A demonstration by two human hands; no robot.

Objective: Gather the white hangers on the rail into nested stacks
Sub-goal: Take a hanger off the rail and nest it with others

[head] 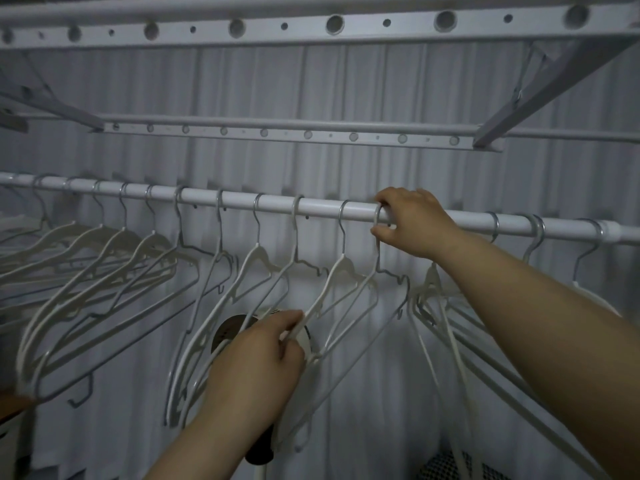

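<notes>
Along the rail (221, 199) white hangers (256, 258) hang spaced apart, with a nested bunch (431, 285) just beside the right hand (412, 223). That hand pinches one hook (378, 216), probably to slide it over. The left hand (263, 355) grips the neighbouring hanger (341, 268) by its arm, seemingly steadying it.

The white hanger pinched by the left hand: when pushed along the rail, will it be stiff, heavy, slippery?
Probably light: the left hand pinches the white hanger by fingertips alone. Likely fairly stiff: its thin arms look unbent though tilted. It should slide and swing easily, hanging by one slim hook on the smooth rail.
</notes>
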